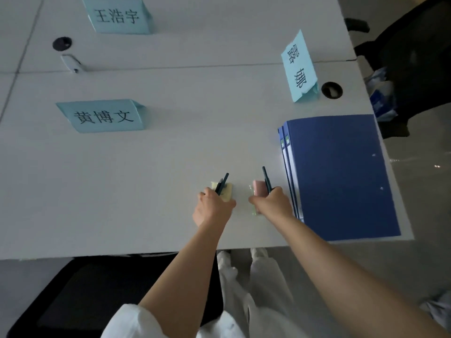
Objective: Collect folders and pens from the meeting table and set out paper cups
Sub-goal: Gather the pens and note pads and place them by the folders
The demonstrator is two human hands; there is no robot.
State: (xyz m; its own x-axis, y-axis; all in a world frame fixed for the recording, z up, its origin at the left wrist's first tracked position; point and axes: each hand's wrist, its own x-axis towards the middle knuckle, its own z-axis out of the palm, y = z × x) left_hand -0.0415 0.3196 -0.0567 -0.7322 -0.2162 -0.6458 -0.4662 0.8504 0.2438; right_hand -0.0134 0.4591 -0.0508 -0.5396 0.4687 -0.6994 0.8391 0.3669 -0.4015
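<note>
Two blue folders [341,176] lie stacked at the right end of the white table [122,179]. My left hand [213,207] grips dark pens [222,183] over a yellow sticky-note pad [56,191]. My right hand [272,201] grips another dark pen [266,179] and a pink pad [258,187], just left of the folders. A pale green pad [252,191] shows under the right hand. No paper cups are in view.
Three light blue name cards stand on the table: one at the near left [105,115], one at the far left [117,15], one at the right [301,67]. Cable holes [331,90] [62,43] pierce the top. Black chairs stand at the near edge [97,296] and far right [415,57].
</note>
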